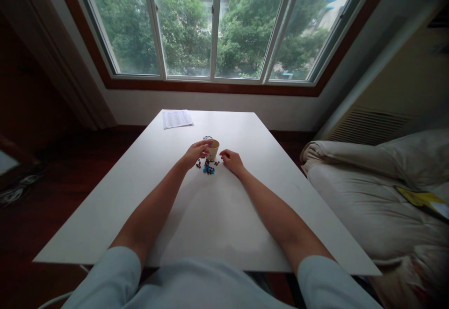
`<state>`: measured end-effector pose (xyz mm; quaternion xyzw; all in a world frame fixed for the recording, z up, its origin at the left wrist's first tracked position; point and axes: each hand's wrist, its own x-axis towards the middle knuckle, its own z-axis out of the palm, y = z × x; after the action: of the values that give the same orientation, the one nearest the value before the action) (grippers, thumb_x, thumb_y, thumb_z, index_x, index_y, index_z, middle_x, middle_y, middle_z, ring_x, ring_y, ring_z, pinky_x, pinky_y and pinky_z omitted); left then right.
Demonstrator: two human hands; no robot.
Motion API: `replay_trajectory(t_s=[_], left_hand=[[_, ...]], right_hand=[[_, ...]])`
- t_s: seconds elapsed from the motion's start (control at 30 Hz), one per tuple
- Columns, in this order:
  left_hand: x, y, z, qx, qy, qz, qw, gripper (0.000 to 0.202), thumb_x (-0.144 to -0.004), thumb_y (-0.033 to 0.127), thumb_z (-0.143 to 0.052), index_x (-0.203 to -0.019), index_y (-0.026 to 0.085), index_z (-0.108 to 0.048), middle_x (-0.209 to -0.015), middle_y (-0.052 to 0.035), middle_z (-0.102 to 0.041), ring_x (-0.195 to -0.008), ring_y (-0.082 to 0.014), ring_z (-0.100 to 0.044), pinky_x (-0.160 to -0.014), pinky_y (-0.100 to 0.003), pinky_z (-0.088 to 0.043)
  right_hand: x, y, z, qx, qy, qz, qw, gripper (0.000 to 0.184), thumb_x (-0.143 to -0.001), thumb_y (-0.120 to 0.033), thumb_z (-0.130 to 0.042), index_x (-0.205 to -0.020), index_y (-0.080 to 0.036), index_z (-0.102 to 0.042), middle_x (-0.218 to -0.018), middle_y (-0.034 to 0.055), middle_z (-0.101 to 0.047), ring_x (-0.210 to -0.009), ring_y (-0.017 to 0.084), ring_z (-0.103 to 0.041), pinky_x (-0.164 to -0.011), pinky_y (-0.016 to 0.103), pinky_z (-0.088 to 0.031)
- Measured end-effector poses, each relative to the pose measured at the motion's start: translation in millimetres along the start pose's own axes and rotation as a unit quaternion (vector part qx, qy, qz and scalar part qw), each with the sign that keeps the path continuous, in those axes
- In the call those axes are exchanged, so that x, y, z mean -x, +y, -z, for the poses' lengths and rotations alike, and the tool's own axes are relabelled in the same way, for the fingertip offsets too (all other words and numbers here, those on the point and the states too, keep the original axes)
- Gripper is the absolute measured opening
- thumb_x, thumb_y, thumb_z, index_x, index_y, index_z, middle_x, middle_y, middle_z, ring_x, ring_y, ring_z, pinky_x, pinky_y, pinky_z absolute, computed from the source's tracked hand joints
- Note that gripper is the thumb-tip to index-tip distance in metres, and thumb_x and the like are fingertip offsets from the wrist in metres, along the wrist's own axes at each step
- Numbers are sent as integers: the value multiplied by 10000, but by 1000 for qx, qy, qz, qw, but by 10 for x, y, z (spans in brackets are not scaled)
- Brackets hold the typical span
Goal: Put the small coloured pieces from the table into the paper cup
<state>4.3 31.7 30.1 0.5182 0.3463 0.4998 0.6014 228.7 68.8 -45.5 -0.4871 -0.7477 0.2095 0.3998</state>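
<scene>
One tan cup (214, 150), with loose blue pieces (208, 169) and brown pieces (198, 164), centre of frame.
Cup: upright on the white tabletop (201, 227); blue pieces clustered just below it in the frame, brown ones scattered around them. Your left hand (197, 154): at the cup's left side, fingers bent and overlapping its rim in view; whether this grip holds the cup or a piece cannot be told. Your right hand (232, 159): just right of the cup, fingers curled, grip narrow; whether a piece is pinched there cannot be told. Papers (177, 119): left of centre, on the tabletop's far corner. Window (213, 33): across the top of the frame.
</scene>
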Motion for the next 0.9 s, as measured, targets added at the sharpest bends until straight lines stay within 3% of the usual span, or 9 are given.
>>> replay_trajectory(t_s=[0.4,0.5,0.6,0.73,0.9], left_hand=[[47,85,-54,-28,0,7,1000,485,-810,348,-703,-1267,213,-612,-1197,-113,-640,-732,-96,-618,-694,-265,-513],[57,121,-42,-63,-9,-1,998,434,-813,358,-688,-1212,192,-643,-1145,-105,-655,-747,-104,-614,-692,-256,-498],[55,116,21,-140,-13,-4,990,347,-807,372,-671,-1073,150,-689,-961,-81,-679,-730,-115,-598,-640,-231,-456],[60,44,175,-273,-47,-5,961,275,-780,396,-658,-861,136,-698,-755,-39,-647,-651,-120,-556,-583,-228,-404],[93,-89,314,-442,-120,25,889,214,-712,390,-684,-751,180,-684,-669,-9,-629,-600,-138,-553,-556,-240,-359]], right_hand=[[13,-74,23,10,-2,0,1000,246,-836,-216,-517,-949,-213,-735,-774,10,-704,-683,138,-588,-665,240,-445],[32,-112,44,31,-22,28,999,240,-828,-228,-514,-915,-202,-737,-688,-7,-661,-611,121,-528,-622,228,-401],[66,-174,54,35,-79,65,994,203,-807,-249,-533,-847,-192,-723,-588,-38,-576,-549,102,-452,-576,219,-350],[113,-293,65,26,-170,101,980,134,-783,-295,-587,-788,-194,-676,-582,-52,-537,-542,90,-432,-555,209,-316],[116,-381,72,74,-227,117,964,183,-732,-363,-703,-844,-225,-659,-626,-50,-574,-558,99,-464,-561,212,-295]])
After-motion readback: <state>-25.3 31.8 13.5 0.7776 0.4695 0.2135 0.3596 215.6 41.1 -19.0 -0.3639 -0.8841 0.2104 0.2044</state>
